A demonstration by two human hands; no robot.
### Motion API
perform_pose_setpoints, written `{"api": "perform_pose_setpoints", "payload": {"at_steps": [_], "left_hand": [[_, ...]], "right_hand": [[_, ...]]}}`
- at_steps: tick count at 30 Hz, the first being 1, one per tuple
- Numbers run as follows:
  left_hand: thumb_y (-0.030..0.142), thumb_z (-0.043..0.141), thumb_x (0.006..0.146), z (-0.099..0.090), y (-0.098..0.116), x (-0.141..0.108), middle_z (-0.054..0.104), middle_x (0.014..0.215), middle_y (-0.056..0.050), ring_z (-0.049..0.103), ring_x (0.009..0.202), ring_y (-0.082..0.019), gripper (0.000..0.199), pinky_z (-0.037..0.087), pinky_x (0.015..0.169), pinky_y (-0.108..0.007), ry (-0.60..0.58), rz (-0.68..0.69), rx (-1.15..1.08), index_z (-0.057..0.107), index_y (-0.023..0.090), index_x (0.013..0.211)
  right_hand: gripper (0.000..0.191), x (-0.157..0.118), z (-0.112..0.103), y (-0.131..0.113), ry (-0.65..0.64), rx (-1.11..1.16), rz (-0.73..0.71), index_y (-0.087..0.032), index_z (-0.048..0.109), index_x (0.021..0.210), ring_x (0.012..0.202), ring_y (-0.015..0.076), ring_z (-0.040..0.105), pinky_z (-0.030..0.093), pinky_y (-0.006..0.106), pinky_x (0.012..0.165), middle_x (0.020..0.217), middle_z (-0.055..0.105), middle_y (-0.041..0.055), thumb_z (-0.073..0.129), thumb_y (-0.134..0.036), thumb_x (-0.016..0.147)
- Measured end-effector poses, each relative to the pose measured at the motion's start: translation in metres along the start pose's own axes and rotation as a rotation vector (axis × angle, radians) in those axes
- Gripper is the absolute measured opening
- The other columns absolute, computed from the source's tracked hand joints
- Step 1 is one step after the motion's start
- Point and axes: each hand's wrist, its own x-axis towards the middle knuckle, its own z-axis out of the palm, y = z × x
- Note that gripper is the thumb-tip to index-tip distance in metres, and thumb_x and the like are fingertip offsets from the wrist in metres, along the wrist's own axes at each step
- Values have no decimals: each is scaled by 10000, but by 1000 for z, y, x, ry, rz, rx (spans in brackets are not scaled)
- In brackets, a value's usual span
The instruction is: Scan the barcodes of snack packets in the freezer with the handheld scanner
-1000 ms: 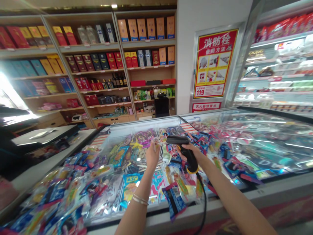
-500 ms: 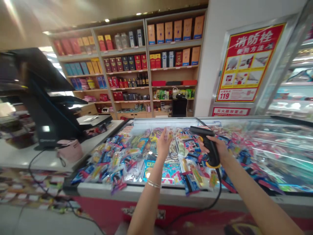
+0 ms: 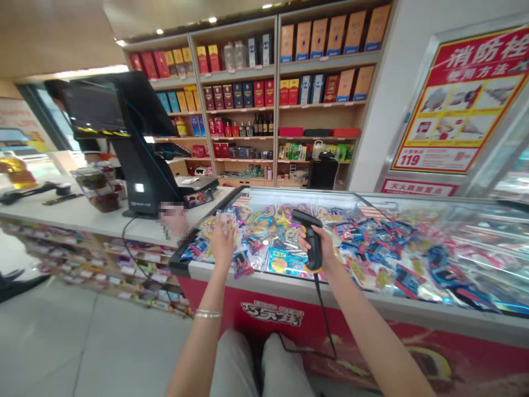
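Above the front rim of a glass-topped chest freezer (image 3: 264,280), watched by me remotely through the head camera, two bare hands are spread apart over heaped, shiny wrapped packets (image 3: 380,242). The right hand (image 3: 326,245) is wrapped around the handle of a black barcode scanner (image 3: 314,248), held over the packets with its nose to the left. The left hand (image 3: 223,240) is at the freezer's left end, fingers curled by a clear packet (image 3: 228,219); I cannot tell whether it grips that packet, since the wrappers blur together. My first worry is slipping: the film looks slick, and a blue-and-pink packet (image 3: 242,264) at the front rim could drop if the left wrist nudged it. The scanner's cord (image 3: 322,309) worries me too: it hangs down the freezer's front and loops by the trousered knees (image 3: 285,364), so a shifted leg or long reach might snag it and jerk the scanner. With packets this crowded, a reading might catch a neighbour's code.
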Motion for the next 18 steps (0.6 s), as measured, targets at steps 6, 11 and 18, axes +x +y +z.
{"api": "perform_pose_setpoints", "payload": {"at_steps": [6, 11, 18], "left_hand": [[348, 408, 916, 10, -66, -18, 472, 1369, -215, 492, 1245, -298, 541, 426, 988, -466, 70, 22, 90, 392, 157, 1422], [410, 303, 945, 25, -84, -39, 208, 1546, -201, 228, 1420, -335, 540, 152, 1115, -608, 128, 67, 204, 422, 166, 1412], [717, 579, 676, 15, -80, -52, 78, 1596, -101, 38, 1430, -445, 928, 94, 1075, -692, -185, 339, 314, 303, 312, 1464]], "right_hand": [[240, 28, 29, 48, -146, 134, 62, -195, 512, 689, 417, 109, 398, 414, 252, 412, 556, 470, -8, 580, -413, 762], [203, 43, 30, 76, -137, 198, 50, -176, 546, 698, 418, 89, 382, 395, 236, 406, 612, 524, 8, 587, -364, 762], [282, 45, 5, 94, -160, 134, 178, -173, 560, 699, 417, 111, 385, 356, 220, 367, 477, 417, -23, 563, -442, 785]]}}
